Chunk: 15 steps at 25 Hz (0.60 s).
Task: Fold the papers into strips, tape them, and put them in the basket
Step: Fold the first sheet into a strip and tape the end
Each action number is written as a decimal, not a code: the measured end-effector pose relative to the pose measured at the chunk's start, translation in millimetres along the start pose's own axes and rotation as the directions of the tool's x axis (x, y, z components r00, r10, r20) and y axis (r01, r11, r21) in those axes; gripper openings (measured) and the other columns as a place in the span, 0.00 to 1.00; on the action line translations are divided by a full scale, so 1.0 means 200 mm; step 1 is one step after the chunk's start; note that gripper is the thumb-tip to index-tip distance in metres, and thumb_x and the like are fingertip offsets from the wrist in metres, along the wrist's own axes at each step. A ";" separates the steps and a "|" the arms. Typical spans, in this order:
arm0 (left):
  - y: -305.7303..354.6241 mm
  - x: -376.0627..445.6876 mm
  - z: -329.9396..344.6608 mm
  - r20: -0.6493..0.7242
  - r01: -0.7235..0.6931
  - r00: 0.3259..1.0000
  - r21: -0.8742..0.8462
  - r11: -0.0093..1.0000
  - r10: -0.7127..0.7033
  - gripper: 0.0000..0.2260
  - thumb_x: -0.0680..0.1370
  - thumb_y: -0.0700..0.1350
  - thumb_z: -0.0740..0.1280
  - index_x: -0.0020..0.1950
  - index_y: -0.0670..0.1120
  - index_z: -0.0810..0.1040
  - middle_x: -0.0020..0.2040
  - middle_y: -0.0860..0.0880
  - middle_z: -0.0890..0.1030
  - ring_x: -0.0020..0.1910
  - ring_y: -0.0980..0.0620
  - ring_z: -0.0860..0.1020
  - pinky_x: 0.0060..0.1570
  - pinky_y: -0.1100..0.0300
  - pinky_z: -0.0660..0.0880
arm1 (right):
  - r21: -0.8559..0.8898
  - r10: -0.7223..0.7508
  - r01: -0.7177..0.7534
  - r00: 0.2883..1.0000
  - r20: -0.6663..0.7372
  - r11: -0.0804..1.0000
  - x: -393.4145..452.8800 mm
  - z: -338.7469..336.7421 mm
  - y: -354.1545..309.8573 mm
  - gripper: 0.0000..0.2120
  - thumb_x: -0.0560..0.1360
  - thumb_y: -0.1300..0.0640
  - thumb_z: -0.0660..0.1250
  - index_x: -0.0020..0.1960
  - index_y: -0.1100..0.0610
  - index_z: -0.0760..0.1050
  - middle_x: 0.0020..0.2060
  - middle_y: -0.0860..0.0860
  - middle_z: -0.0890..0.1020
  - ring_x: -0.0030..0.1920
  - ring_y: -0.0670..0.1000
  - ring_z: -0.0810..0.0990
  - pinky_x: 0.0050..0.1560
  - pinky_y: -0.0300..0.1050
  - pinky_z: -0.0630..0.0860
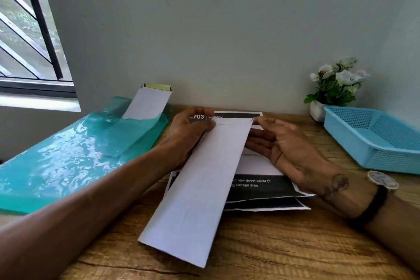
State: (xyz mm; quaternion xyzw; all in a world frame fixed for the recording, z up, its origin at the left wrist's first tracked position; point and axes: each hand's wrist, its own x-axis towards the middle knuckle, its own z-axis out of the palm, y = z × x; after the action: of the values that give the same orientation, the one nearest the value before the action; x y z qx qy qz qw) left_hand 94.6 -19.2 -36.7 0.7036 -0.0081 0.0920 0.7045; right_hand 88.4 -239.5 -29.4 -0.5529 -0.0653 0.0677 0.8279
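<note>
A long white folded paper strip slants across the wooden table, its far end raised. My left hand pinches that far end at its left corner. My right hand is at the strip's right side, fingers spread and touching the far right corner. Under the strip lies a stack of printed papers with black bands and white text. The light blue mesh basket stands at the right, with nothing visible inside. Another folded strip with yellowish tape at its top leans on the wall at the back left.
A teal plastic folder covers the table's left side, with the leaning strip poking out of it. A small white pot of white flowers stands by the wall behind the basket. A window is at the upper left.
</note>
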 end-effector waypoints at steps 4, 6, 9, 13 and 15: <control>0.01 -0.01 0.03 -0.135 0.080 0.986 -0.158 0.984 -0.101 0.04 0.79 0.41 0.74 0.50 0.49 0.86 0.52 0.46 0.86 0.46 0.49 0.82 0.48 0.54 0.83 | -0.042 0.106 -0.099 0.977 0.184 0.994 -0.05 0.04 0.00 0.16 0.84 0.56 0.64 0.65 0.68 0.77 0.56 0.66 0.86 0.53 0.60 0.88 0.50 0.50 0.85; 0.03 -0.03 0.05 -0.090 0.141 0.982 -0.241 0.960 -0.167 0.05 0.80 0.42 0.72 0.56 0.47 0.85 0.55 0.43 0.86 0.47 0.47 0.83 0.50 0.50 0.84 | -0.088 0.114 -0.096 0.965 0.235 0.991 -0.07 0.07 0.00 0.19 0.82 0.55 0.66 0.66 0.68 0.76 0.55 0.63 0.86 0.51 0.59 0.88 0.48 0.49 0.85; 0.04 -0.05 0.08 -0.027 0.116 0.992 -0.243 0.963 -0.126 0.11 0.82 0.47 0.71 0.63 0.50 0.84 0.59 0.44 0.85 0.49 0.46 0.84 0.44 0.51 0.84 | -0.115 0.108 -0.078 0.954 0.280 0.990 -0.08 0.12 -0.01 0.19 0.81 0.52 0.67 0.68 0.62 0.76 0.58 0.62 0.86 0.52 0.60 0.87 0.51 0.52 0.84; 0.04 -0.09 0.14 0.055 -0.073 0.995 -0.132 0.989 0.081 0.21 0.78 0.59 0.72 0.68 0.54 0.81 0.59 0.47 0.86 0.55 0.44 0.86 0.54 0.47 0.84 | -0.180 0.076 -0.017 0.942 0.327 0.984 -0.09 0.15 0.00 0.20 0.81 0.50 0.68 0.73 0.44 0.74 0.61 0.61 0.84 0.59 0.63 0.85 0.63 0.62 0.80; 0.04 -0.11 0.16 0.085 -0.184 0.979 -0.054 0.982 0.188 0.23 0.78 0.61 0.69 0.70 0.55 0.79 0.60 0.48 0.86 0.58 0.45 0.85 0.59 0.45 0.82 | -0.179 0.061 0.001 0.939 0.339 0.984 -0.09 0.15 0.01 0.22 0.81 0.51 0.68 0.74 0.39 0.72 0.62 0.61 0.84 0.62 0.63 0.84 0.66 0.63 0.78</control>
State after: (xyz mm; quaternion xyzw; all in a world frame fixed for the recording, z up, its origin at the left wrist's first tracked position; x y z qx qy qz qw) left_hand 75.4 -53.4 -31.8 0.6869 -0.1075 0.1254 0.7077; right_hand 65.2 -214.1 -20.1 -0.6047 -0.2057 0.1695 0.7505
